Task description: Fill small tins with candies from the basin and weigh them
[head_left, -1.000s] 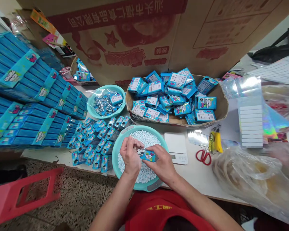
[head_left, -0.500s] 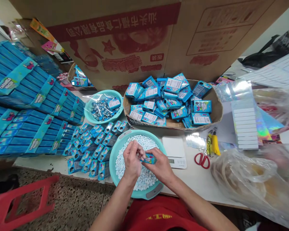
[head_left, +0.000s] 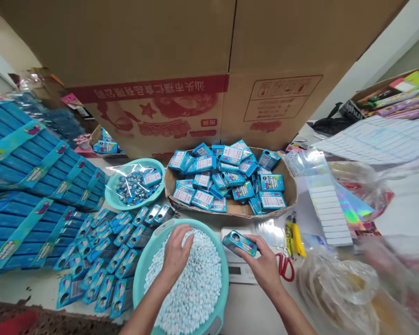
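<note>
**Blue box (head_left: pixel 240 243) shifts right, away from your left hand (head_left: pixel 176 251) and over the scale (head_left: pixel 246 277)**

Since the last frame, your hands have parted. Largest is the tall cardboard carton (head_left: pixel 160 42), upright behind everything; you can't see its contents. Before it, the low cardboard tray (head_left: pixel 290 197) holds a jumble of blue boxes (head_left: pixel 273 183). Nearer you, the large turquoise basin (head_left: pixel 224 279) holds pale blue and white pellets (head_left: pixel 192 288); your left hand hovers above them, thumb spread from fingers, though you can't see into its palm. Behind it to the left, the smaller basin (head_left: pixel 109 195) holds shiny pieces (head_left: pixel 131 188) and one box under clear film. Your right hand (head_left: pixel 263 263) pinches the blue box by its right end; its long axis slants from far left to near right, holed end pointing left and slightly away from you.
</note>
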### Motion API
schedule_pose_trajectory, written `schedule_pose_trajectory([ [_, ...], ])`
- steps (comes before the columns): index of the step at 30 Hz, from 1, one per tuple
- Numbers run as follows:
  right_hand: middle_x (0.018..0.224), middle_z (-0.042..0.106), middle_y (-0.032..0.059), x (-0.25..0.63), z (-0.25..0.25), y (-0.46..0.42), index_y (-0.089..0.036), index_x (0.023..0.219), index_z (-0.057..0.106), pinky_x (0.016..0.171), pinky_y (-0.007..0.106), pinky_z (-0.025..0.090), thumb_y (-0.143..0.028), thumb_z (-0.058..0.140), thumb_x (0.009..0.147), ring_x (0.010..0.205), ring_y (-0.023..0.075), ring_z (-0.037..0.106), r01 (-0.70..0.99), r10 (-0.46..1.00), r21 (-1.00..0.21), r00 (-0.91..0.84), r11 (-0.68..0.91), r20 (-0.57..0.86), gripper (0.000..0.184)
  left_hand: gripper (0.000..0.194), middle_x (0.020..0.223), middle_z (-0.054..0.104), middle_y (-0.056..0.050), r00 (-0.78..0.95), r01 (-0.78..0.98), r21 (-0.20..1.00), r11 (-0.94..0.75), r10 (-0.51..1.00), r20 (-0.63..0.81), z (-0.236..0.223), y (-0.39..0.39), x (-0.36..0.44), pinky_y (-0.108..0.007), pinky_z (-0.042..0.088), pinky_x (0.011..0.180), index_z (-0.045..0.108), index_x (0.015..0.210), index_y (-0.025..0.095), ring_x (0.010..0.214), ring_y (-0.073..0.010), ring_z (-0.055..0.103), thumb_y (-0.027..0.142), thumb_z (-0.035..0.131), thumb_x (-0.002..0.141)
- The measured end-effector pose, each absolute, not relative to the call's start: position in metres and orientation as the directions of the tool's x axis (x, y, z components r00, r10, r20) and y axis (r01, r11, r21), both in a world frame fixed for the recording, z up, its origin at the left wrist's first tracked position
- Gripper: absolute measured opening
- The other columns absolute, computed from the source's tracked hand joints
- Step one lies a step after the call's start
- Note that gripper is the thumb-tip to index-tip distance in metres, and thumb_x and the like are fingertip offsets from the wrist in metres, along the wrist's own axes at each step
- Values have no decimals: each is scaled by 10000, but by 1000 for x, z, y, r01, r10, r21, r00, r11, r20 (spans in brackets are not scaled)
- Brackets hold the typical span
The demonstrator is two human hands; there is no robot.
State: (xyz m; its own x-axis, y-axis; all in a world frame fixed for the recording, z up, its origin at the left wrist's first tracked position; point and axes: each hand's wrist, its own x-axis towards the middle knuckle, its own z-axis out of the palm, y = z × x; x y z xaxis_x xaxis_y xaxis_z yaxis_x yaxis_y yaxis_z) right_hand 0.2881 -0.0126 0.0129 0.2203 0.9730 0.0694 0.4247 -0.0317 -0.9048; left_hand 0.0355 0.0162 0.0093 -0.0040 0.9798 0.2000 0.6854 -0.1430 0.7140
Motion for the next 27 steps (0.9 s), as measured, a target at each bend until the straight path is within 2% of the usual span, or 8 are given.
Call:
schedule_pose_trajectory([
  [4,871,635,57,294,-1,-8,-199,912,632,716,332,508,-408,680,710,804,222,610,459,972,-888,214,-13,97,294,216,1039,614,-68,156,752,567,-338,926,344,32,105,95,-350,432,913,576,1043,210,1019,-205,554,250,476,856],
  [9,915,644,72,294,-34,-8,-197,961,617,748,346,524,-334,643,764,860,231,621,516,976,-853,136,75,168,242,471,1289,473,-128,376,886,221,-408,910,175,20,183,176,-433,411,891,471,1228,205,1155,-297,449,212,595,774],
  [11,991,640,91,295,-43,-9,-196,1048,590,796,381,521,-330,642,770,933,250,611,571,966,-810,107,133,233,314,434,1277,472,-155,389,907,119,-404,911,135,15,200,196,-447,417,839,479,1219,188,1103,-305,482,145,542,792],
  [14,1139,588,130,302,-39,-16,-188,1209,498,867,438,495,-344,645,781,1062,276,559,656,940,-732,104,181,326,479,349,1106,556,-157,418,902,68,-427,901,112,18,214,206,-424,413,786,531,1146,158,962,-269,545,69,406,832],
  [19,1103,586,122,317,18,-25,-198,1194,498,861,444,487,-285,568,853,1041,254,560,716,884,-669,162,200,438,359,339,1064,568,-135,538,836,49,-546,834,121,58,188,181,-417,397,787,534,1155,171,947,-263,537,113,373,862],
  [23,1244,510,148,307,68,-11,-195,1279,432,954,476,412,-276,648,789,1162,282,479,731,839,-625,135,274,526,542,310,1089,588,-81,725,630,201,-750,661,195,112,111,143,-378,411,813,524,1166,225,966,-230,537,225,476,860],
  [25,1203,551,134,291,80,-7,-190,1248,463,931,449,424,-287,651,771,1115,276,512,661,904,-688,35,300,427,521,339,1098,601,-52,803,462,411,-786,567,182,125,70,120,-333,429,822,501,1197,251,978,-197,550,293,506,861],
  [27,1021,629,79,272,82,-15,-198,1091,557,820,366,472,-292,650,755,943,233,580,534,976,-819,-62,210,210,361,350,1061,619,-32,694,463,615,-638,693,197,115,41,92,-285,456,782,493,1199,255,900,-159,579,346,508,862],
])
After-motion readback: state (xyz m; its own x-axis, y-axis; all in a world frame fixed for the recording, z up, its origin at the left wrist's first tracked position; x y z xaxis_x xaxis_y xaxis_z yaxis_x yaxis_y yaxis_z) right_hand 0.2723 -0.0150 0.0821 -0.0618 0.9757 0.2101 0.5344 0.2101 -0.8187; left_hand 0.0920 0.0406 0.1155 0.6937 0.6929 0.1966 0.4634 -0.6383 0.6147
